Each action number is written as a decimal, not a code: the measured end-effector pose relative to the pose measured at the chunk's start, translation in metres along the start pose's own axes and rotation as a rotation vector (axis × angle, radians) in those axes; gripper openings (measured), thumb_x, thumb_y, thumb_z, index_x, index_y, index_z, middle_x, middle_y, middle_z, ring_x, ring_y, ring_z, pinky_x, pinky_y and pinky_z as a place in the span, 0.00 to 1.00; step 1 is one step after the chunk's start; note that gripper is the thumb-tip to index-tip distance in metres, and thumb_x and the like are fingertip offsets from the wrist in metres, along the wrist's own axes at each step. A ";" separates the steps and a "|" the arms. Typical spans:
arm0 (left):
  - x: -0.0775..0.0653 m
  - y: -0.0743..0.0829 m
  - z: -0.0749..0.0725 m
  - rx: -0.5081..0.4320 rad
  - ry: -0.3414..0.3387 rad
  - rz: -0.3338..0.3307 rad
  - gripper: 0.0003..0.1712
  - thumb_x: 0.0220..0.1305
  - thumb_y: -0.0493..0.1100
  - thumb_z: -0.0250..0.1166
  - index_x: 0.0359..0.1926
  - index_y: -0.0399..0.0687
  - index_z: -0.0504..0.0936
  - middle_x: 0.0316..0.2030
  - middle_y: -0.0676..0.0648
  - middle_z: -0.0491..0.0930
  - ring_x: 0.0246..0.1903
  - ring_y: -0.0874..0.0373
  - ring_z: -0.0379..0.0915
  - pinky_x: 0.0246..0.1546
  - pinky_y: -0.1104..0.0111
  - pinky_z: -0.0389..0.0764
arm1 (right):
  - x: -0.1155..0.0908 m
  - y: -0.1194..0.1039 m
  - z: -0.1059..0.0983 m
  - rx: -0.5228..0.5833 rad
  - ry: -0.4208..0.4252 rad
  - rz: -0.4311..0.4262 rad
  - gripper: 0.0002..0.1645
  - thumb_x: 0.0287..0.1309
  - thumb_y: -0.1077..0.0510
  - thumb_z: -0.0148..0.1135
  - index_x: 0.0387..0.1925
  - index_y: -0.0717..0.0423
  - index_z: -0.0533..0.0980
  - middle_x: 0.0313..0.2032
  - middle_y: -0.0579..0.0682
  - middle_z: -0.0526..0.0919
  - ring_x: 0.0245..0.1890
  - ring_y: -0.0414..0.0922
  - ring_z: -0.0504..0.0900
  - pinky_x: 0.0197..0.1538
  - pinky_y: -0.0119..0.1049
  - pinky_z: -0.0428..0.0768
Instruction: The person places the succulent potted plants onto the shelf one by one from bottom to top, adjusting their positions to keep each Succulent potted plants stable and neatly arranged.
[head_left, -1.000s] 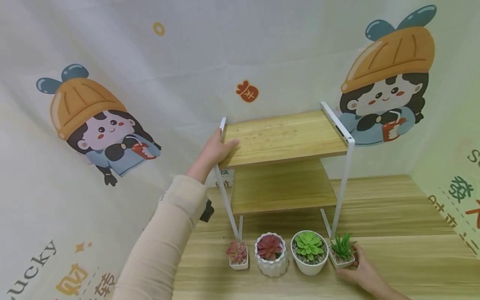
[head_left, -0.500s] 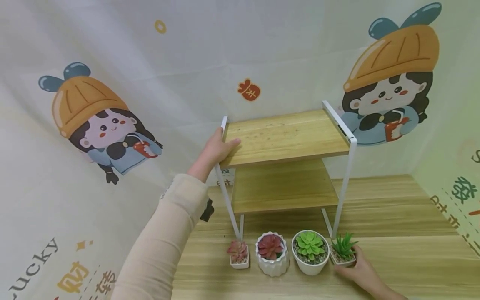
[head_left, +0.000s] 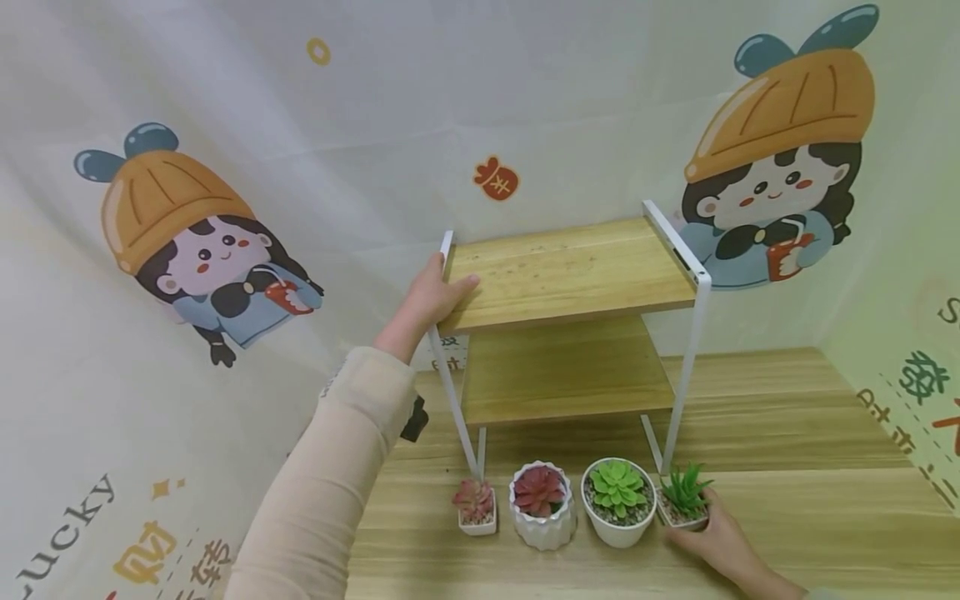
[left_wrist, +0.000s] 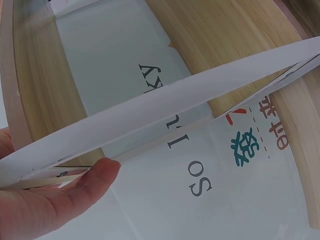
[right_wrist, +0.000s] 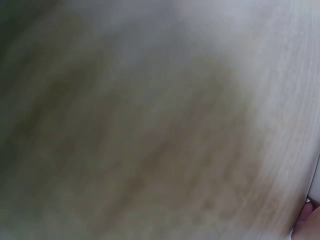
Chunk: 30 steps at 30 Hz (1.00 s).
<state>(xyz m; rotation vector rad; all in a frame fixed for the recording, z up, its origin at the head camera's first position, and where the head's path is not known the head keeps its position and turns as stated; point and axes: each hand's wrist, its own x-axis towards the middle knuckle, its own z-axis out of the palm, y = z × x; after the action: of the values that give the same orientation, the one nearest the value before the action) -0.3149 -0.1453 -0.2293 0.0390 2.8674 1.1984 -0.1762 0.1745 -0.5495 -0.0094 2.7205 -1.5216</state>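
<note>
My left hand (head_left: 433, 297) grips the upper left corner of a two-tier shelf (head_left: 577, 268) with wooden boards and white metal sides. Its thumb lies over the top board; in the left wrist view a finger (left_wrist: 85, 192) curls around the white side frame (left_wrist: 165, 102). Low on the right, my right hand (head_left: 718, 537) holds a small square white pot (head_left: 684, 522) with a spiky green succulent (head_left: 686, 490), thumb at the near side, fingers behind. The right wrist view is mostly blurred wood, with a bit of finger (right_wrist: 305, 216) at the corner.
In front of the shelf stand a small pink succulent (head_left: 474, 500), a dark red one in a ribbed white pot (head_left: 543, 530), and a bright green one in a round white pot (head_left: 619, 533). All are on the wooden table (head_left: 810, 517). A printed cloth (head_left: 375, 125) hangs behind.
Both hands keep their hold. The right hand shifts very slightly around the small pot; the shelf and the other plants stay in place.
</note>
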 end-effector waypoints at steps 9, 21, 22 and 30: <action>0.001 -0.001 0.001 -0.010 0.017 0.015 0.42 0.64 0.51 0.56 0.70 0.41 0.45 0.64 0.36 0.58 0.57 0.43 0.63 0.56 0.54 0.69 | 0.000 0.000 -0.002 -0.004 0.016 -0.082 0.46 0.40 0.58 0.73 0.57 0.73 0.58 0.49 0.74 0.72 0.51 0.65 0.71 0.53 0.60 0.68; 0.001 -0.002 0.002 -0.025 0.025 0.018 0.40 0.64 0.51 0.57 0.69 0.42 0.48 0.62 0.35 0.62 0.55 0.43 0.66 0.54 0.54 0.71 | -0.006 -0.011 -0.015 -0.002 0.038 -0.139 0.46 0.38 0.60 0.73 0.56 0.75 0.60 0.48 0.74 0.73 0.48 0.64 0.74 0.51 0.59 0.71; 0.002 -0.002 0.002 -0.026 0.025 0.017 0.40 0.64 0.51 0.57 0.69 0.42 0.48 0.61 0.35 0.62 0.54 0.43 0.66 0.54 0.54 0.71 | -0.006 -0.013 -0.017 0.003 0.036 -0.142 0.46 0.38 0.61 0.73 0.56 0.75 0.60 0.48 0.75 0.73 0.47 0.65 0.74 0.50 0.59 0.71; 0.002 -0.001 0.002 -0.018 0.027 0.008 0.40 0.64 0.51 0.57 0.69 0.42 0.48 0.58 0.36 0.65 0.52 0.44 0.67 0.54 0.55 0.71 | -0.004 -0.036 -0.034 -0.021 0.033 -0.167 0.44 0.37 0.62 0.73 0.54 0.77 0.61 0.43 0.70 0.76 0.40 0.56 0.78 0.42 0.42 0.79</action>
<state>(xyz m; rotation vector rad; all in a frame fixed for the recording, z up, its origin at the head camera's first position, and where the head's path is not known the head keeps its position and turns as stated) -0.3171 -0.1447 -0.2318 0.0341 2.8817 1.2355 -0.1729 0.1848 -0.5007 -0.2193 2.8247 -1.5452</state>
